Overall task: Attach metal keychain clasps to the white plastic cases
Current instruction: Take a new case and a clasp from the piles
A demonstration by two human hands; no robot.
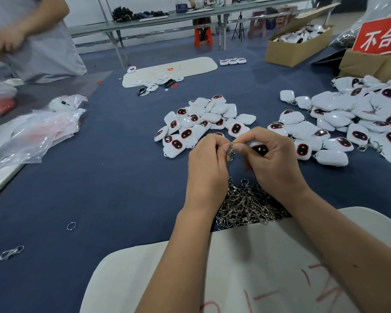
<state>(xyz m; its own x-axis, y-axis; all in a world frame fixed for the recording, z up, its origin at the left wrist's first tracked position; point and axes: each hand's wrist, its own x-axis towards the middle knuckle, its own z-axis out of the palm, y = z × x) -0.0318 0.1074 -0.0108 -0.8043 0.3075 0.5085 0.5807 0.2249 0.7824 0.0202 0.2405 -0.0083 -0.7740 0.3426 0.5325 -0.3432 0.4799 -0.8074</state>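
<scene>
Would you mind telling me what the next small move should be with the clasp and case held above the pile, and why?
Probably work the clasp's ring through the case's loop. The left hand pinches a metal clasp right against the white case gripped in the right hand, and whether they are joined yet cannot be seen. The pile on the right shows cases with clasps attached.

left hand [207, 164]: fingers curled, knuckles up, pinching toward 3 o'clock | right hand [272, 161]: fingers curled, thumb pressing toward 9 o'clock | fingertips meet (thumbs nearly touching) | forearms enter from 6 o'clock, converging
</scene>
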